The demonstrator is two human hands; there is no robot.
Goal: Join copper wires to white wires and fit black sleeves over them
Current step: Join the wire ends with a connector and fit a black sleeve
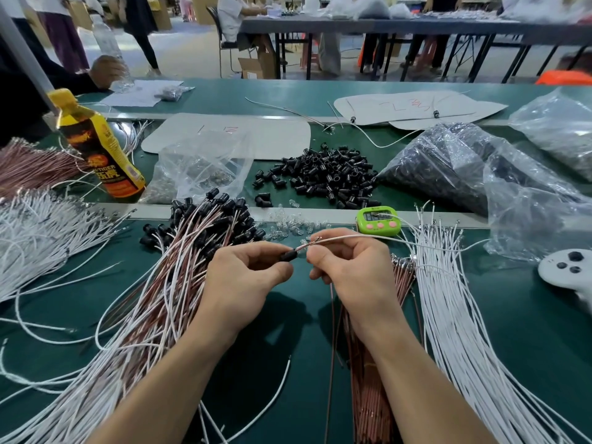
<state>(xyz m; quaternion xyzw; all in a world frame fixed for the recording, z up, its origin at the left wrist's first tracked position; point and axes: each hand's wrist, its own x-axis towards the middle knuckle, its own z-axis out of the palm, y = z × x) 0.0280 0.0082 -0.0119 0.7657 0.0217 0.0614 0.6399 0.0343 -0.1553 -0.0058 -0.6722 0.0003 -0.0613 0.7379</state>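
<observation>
My left hand (244, 277) pinches a black sleeve (288, 254) between thumb and forefinger. My right hand (347, 267) pinches a joined copper and white wire pair (339, 240) whose end enters the sleeve; the pair runs off to the right. A copper wire (331, 347) hangs down from under my right hand. Loose black sleeves (323, 174) lie heaped further back. A bundle of copper wires (368, 395) lies below my right wrist. White wires (455, 315) are spread on the right.
Finished wire pairs with sleeves (198, 238) lie to the left. Further left lie more white wires (35, 232) and a yellow bottle (99, 149). A green timer (378, 221), clear plastic bags (464, 165) and a white controller (567, 270) sit on the green table (528, 331).
</observation>
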